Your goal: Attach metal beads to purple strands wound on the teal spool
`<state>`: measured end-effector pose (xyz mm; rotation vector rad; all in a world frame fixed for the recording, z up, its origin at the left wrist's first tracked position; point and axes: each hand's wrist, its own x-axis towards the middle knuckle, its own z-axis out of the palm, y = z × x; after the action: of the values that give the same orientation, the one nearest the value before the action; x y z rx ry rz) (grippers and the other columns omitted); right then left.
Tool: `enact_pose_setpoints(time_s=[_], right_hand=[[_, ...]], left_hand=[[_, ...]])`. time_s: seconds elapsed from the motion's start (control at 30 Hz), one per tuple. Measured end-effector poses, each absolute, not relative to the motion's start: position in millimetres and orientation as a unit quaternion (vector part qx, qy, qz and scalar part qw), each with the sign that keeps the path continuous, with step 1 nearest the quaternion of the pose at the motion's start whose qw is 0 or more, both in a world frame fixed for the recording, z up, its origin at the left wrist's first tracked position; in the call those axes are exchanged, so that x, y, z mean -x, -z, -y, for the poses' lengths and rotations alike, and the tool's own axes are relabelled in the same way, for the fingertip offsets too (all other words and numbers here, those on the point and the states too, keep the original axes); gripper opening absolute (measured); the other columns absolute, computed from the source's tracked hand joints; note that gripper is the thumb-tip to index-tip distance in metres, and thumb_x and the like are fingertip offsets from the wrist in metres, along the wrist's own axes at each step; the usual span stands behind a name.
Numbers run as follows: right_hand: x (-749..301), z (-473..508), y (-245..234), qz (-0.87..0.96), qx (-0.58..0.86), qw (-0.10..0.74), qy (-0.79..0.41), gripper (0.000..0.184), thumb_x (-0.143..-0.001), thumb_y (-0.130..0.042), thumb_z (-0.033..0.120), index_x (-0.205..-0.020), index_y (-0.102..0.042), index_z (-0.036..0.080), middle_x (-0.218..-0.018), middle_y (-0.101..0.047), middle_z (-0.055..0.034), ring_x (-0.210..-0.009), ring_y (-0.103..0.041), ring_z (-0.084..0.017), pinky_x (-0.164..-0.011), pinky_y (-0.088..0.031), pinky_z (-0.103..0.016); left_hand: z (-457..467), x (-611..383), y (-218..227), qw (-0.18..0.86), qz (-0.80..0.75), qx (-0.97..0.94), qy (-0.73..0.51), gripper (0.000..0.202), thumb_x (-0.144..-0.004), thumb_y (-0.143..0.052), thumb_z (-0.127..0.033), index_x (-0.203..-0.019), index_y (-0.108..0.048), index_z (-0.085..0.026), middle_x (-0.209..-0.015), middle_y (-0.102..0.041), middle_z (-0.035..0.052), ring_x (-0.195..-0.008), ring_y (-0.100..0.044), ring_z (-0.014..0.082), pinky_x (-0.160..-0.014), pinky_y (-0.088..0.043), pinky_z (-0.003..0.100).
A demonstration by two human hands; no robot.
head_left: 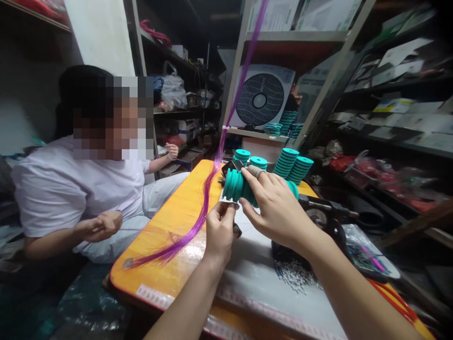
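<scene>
A row of teal spools [236, 187] sits on a spindle at the far end of the orange table [166, 278]. My right hand [274, 205] is curled over the spools, its fingers pressing on them; one finger wears a wrap of tape. My left hand [220, 231] is pinched just below the spools, holding something too small to make out. A bundle of purple thread [198, 222] hangs from above and trails across the table to the left of my hands.
A person in a white shirt [67, 189] sits at the left with hands together. Stacks of teal spools [293, 165] stand behind the spindle. A black machine [322, 212], a pile of small metal pieces [295, 276] and a box fan [264, 97] lie right and behind.
</scene>
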<state>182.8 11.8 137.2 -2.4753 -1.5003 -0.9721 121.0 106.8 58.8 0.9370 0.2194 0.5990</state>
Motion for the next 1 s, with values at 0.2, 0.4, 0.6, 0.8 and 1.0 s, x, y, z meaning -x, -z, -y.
enact_pose_setpoints(time_s=[0.2, 0.4, 0.6, 0.8, 1.0], right_hand=[[-186, -17, -135, 0.472, 0.817, 0.042, 0.328, 0.068, -0.089, -0.051, 0.046, -0.144, -0.038, 0.007, -0.133, -0.051, -0.0195, -0.121, -0.047, -0.035, -0.1, -0.039, -0.048], [-188, -19, -134, 0.475, 0.813, 0.032, 0.336, 0.065, -0.091, -0.05, 0.044, -0.142, -0.039, 0.005, -0.133, -0.052, -0.0219, -0.119, -0.048, -0.035, -0.097, -0.04, -0.048], [-186, -23, -133, 0.457, 0.817, 0.026, 0.35, 0.062, -0.089, -0.051, 0.041, -0.139, -0.042, 0.005, -0.126, -0.056, -0.0213, -0.114, -0.051, -0.036, -0.096, -0.039, -0.047], [-192, -15, -142, 0.505, 0.804, 0.111, 0.294, 0.057, -0.094, -0.046, 0.043, -0.14, -0.04, 0.01, -0.139, -0.05, -0.0178, -0.128, -0.046, -0.03, -0.103, -0.038, -0.047], [-153, 8, -139, 0.53, 0.73, 0.334, 0.274, 0.035, -0.095, -0.046, 0.029, -0.128, -0.053, 0.02, -0.131, -0.057, -0.0101, -0.126, -0.048, -0.022, -0.104, -0.041, -0.044]], left_hand=[[-106, -126, -55, 0.856, -0.093, -0.422, -0.283, 0.025, -0.079, -0.064, -0.032, -0.072, -0.044, -0.019, -0.053, -0.027, -0.0115, -0.037, -0.023, 0.0009, -0.035, -0.022, 0.014], [-106, -127, -55, 0.86, -0.098, -0.412, -0.283, 0.028, -0.077, -0.066, -0.032, -0.071, -0.043, -0.018, -0.052, -0.027, -0.0114, -0.037, -0.023, 0.0007, -0.035, -0.021, 0.014], [-106, -128, -58, 0.856, -0.107, -0.415, -0.287, 0.02, -0.079, -0.064, -0.029, -0.076, -0.048, -0.017, -0.051, -0.023, -0.0118, -0.038, -0.022, 0.0016, -0.035, -0.02, 0.014], [-106, -112, -49, 0.863, -0.072, -0.405, -0.294, 0.032, -0.086, -0.058, -0.043, -0.1, -0.061, -0.014, -0.064, -0.041, -0.0055, -0.054, -0.043, 0.0053, -0.054, -0.046, 0.019], [-100, -61, -39, 0.762, -0.094, -0.527, -0.365, 0.036, -0.092, -0.05, -0.048, -0.108, -0.066, -0.02, -0.115, -0.061, 0.0075, -0.105, -0.058, 0.0159, -0.097, -0.044, 0.029]])
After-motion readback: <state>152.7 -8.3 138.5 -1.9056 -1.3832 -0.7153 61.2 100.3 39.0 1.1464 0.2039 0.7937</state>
